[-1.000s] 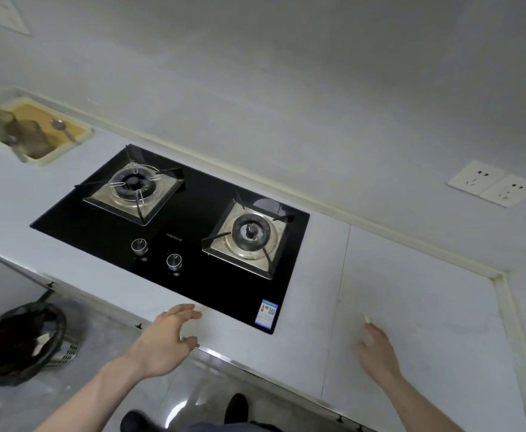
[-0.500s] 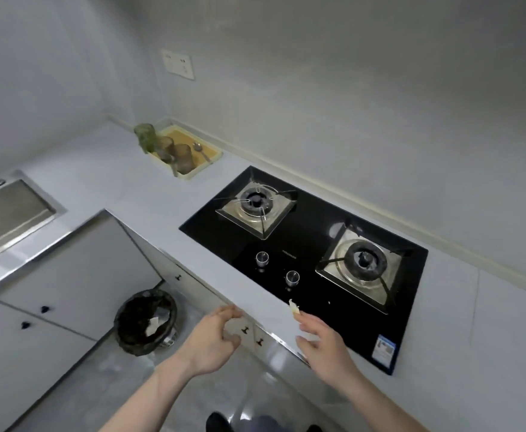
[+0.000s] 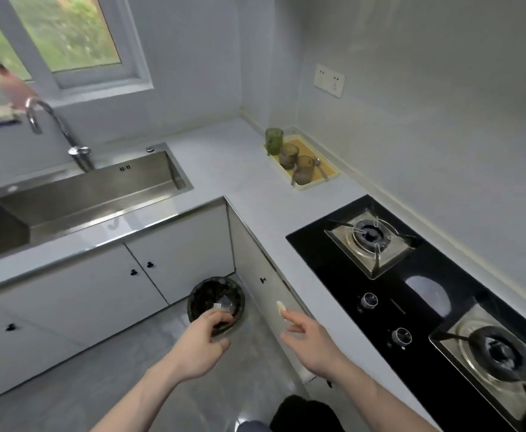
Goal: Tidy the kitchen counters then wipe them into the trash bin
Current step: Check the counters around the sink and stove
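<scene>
A round black-lined trash bin [image 3: 194, 295] stands on the floor in the corner under the grey counter [image 3: 249, 194], with a pale scrap lying inside it. My left hand [image 3: 204, 344] hovers over the bin's near rim, fingers loosely cupped, and nothing shows in it. My right hand [image 3: 313, 344] is off the counter edge, right of the bin. It pinches a small pale scrap [image 3: 280, 307] at its fingertips.
A black two-burner stove [image 3: 389, 307] fills the counter on the right. A yellow tray [image 3: 330, 173] with glasses and spoons sits near the back corner. Steel sink [image 3: 84, 198] and faucet [image 3: 52, 126] are at the left; white cabinet doors line the floor space.
My view has swung left from the stove to the sink corner. My right hand lifted the pale scrap off the counter and carried it toward the bin. My left hand moved over the bin.
</scene>
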Motion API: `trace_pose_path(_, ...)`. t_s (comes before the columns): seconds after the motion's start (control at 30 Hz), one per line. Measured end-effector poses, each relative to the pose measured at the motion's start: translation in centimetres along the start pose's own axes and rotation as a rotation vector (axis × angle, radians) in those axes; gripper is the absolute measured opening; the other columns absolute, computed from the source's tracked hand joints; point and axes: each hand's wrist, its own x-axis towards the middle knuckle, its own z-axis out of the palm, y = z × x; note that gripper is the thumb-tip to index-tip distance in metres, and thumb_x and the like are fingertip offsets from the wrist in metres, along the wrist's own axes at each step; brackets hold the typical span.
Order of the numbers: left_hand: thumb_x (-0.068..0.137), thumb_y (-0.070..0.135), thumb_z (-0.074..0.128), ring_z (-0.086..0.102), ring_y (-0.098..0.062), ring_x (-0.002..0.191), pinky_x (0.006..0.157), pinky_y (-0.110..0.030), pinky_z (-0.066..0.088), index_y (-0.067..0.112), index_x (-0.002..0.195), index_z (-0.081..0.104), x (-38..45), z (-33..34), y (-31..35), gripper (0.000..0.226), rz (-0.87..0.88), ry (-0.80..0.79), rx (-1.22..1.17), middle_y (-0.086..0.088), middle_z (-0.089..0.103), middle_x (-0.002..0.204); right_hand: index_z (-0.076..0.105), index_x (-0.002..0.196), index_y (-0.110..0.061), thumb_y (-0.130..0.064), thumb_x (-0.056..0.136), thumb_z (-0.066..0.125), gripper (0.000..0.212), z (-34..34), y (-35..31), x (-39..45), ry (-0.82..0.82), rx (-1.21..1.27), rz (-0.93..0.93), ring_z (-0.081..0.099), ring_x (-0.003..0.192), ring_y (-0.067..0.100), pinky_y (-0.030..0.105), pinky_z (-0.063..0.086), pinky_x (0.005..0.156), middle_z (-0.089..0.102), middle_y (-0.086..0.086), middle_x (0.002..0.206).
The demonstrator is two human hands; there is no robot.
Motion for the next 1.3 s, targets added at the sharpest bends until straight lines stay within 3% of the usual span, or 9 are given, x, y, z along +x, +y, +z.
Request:
trace_pose_path(0.1,0.09,0.018,0.065,0.052,0.001,0.119,0.088,0.003,0.029,0.035,0.127,0.059,0.5,-1.6,-1.7,0.042,-0.041,0.041,-0.043,0.022,0.045,0.136,0.046,0.149,-0.032,-0.027,0.095,0.063,0.057,0.6,-1.9,2.9,-0.056,-0.031,-0.008,0.053,0.119,-0.002,0.014,0.038,0.097,0.055,-0.013,0.136)
trace_pose_path(0.27,0.088,0.023,0.064,0.046,-0.005,0.134,0.109,-0.022,0.038,0.043,0.121,0.054,1.4,-4.0,-4.6,0.04,-0.125,0.093,-0.067,0.015,0.047,0.147,0.039,0.154,-0.034,-0.032,0.095,0.062,0.064,2.1,-3.6,9.2,-0.197,-0.105,0.032,0.052,0.119,0.003,0.023,0.039,0.105,0.057,-0.01,0.131)
trace_pose_path(0.33,0.088,0.023,0.064,0.046,-0.005,0.134,0.108,-0.021,0.038,0.04,0.123,0.056,2.3,-5.1,-5.7,0.04,-0.174,0.098,-0.055,0.014,0.048,0.148,0.038,0.154,-0.031,-0.03,0.096,0.062,0.063,2.9,-4.6,11.7,-0.242,-0.127,0.054,0.05,0.125,0.007,0.022,0.037,0.103,0.054,-0.007,0.138)
trace_pose_path(0.43,0.088,0.022,0.064,0.048,-0.007,0.133,0.105,-0.019,0.037,0.028,0.132,0.06,4.2,-6.8,-6.9,0.044,-0.235,0.097,-0.053,0.012,0.049,0.147,0.038,0.154,-0.024,-0.026,0.097,0.062,0.062,4.0,-5.9,15.4,-0.302,-0.157,0.08,0.05,0.117,0.006,0.019,0.036,0.098,0.055,-0.005,0.133)
trace_pose_path(0.5,0.088,0.022,0.064,0.047,-0.007,0.135,0.105,-0.018,0.036,0.027,0.133,0.06,5.9,-8.1,-7.4,0.045,-0.258,0.093,-0.046,0.011,0.049,0.147,0.039,0.154,-0.021,-0.026,0.096,0.063,0.064,4.8,-6.6,17.9,-0.33,-0.189,0.092,0.052,0.119,0.008,0.018,0.036,0.099,0.054,-0.004,0.142)
trace_pose_path(0.7,0.086,0.024,0.061,0.048,-0.007,0.134,0.108,-0.026,0.04,0.048,0.117,0.049,10.1,-11.0,-7.3,0.041,-0.31,0.138,-0.068,0.012,0.049,0.148,0.043,0.152,-0.017,-0.028,0.093,0.064,0.064,6.2,-8.7,24.9,-0.415,-0.292,0.118,0.051,0.133,0.016,0.024,0.037,0.109,0.051,-0.001,0.15)
trace_pose_path(0.9,0.091,0.023,0.059,0.041,-0.009,0.14,0.114,-0.024,0.032,0.026,0.138,0.055,11.8,-12.3,-7.6,0.047,-0.389,0.212,-0.123,0.01,0.043,0.152,0.046,0.149,-0.012,-0.022,0.095,0.062,0.057,7.8,-10.1,30.4,-0.525,-0.444,0.134,0.049,0.136,0.021,0.024,0.036,0.106,0.053,0.003,0.147)
trace_pose_path(1.1,0.09,0.026,0.06,0.041,-0.009,0.14,0.114,-0.022,0.031,0.028,0.139,0.055,12.1,-14.1,-9.5,0.049,-0.465,0.247,-0.149,0.011,0.042,0.153,0.047,0.149,-0.014,-0.021,0.093,0.063,0.059,10.4,-11.9,33.6,-0.598,-0.5,0.121,0.051,0.134,0.021,0.024,0.036,0.107,0.054,0.004,0.147)
trace_pose_path(1.3,0.09,0.026,0.06,0.051,-0.011,0.13,0.107,-0.025,0.04,0.027,0.138,0.056,12.2,-16.0,-11.0,0.048,-0.497,0.262,-0.173,0.011,0.042,0.153,0.043,0.152,-0.012,-0.02,0.094,0.063,0.061,11.5,-11.5,34.6,-0.612,-0.54,0.126,0.037,0.146,0.019,0.021,0.024,0.116,0.038,0.004,0.159)
